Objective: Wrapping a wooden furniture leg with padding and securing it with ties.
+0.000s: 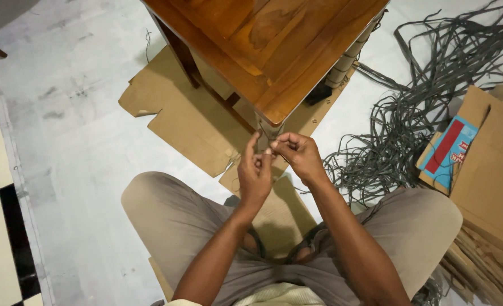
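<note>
Where the wooden table (274, 45) corners, left hand (254, 175) meets right hand (299, 156)

Furniture workshop floor; wooden table (268, 51); grey weaving strips (410, 113); flattened cardboard (189, 122)

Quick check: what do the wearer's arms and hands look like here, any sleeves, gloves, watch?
Both forearms are bare, no sleeves in view. Left hand and right hand: no gloves, no watch or wristband visible; rings can't be made out. Grey-beige trousers and pale yellow shirt hem below.

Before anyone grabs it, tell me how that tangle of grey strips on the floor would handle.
The grey strips look floppy: they curl in loose loops. Probably light, being thin and flat. They would likely snag and drag along together, since they cross one another.
</note>
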